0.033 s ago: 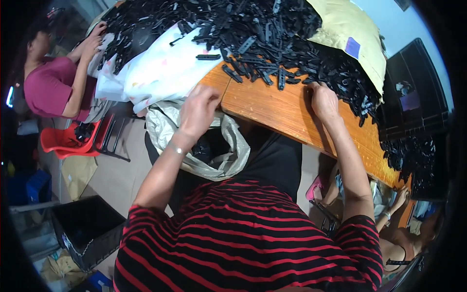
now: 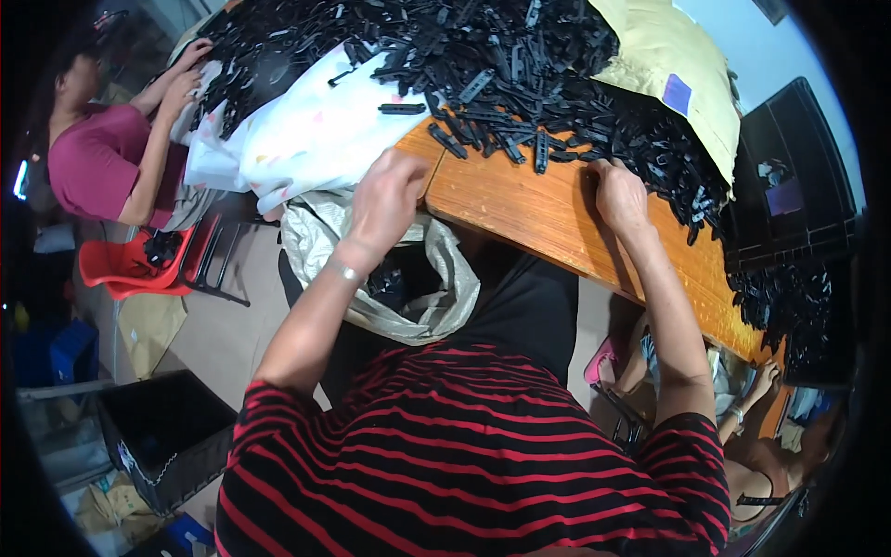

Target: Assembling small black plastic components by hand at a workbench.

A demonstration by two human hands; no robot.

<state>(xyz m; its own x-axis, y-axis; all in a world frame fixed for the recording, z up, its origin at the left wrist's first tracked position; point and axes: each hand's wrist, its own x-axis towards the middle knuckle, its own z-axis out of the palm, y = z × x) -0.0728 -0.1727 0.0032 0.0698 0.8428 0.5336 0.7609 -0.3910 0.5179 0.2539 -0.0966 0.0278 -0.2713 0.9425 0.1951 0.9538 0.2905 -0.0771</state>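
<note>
A large heap of small, long black plastic pieces (image 2: 483, 88) covers the far part of the wooden table (image 2: 520, 200). My right hand (image 2: 620, 197) rests at the near edge of the heap, fingers curled and tips pressed together beside the pieces. Whatever it pinches is hidden. My left hand (image 2: 385, 195), slightly blurred, hovers over the table's left corner, above the rim of an open pale woven sack (image 2: 450, 278). Its fingers are curled in, and I cannot make out anything inside them. Dark contents show down in the sack, which stands by my legs.
White plastic sheeting (image 2: 311, 130) lies left of the heap. Beyond it, a co-worker in a purple shirt (image 2: 102, 167) handles pieces, near a red chair (image 2: 139, 265). A black crate (image 2: 162, 436) stands lower left. Another person's hand (image 2: 763, 381) is at the right table edge. A yellowish sack (image 2: 668, 56) leans far right.
My left hand has shifted slightly up and to the right. My right hand stays in nearly the same place at the heap's edge.
</note>
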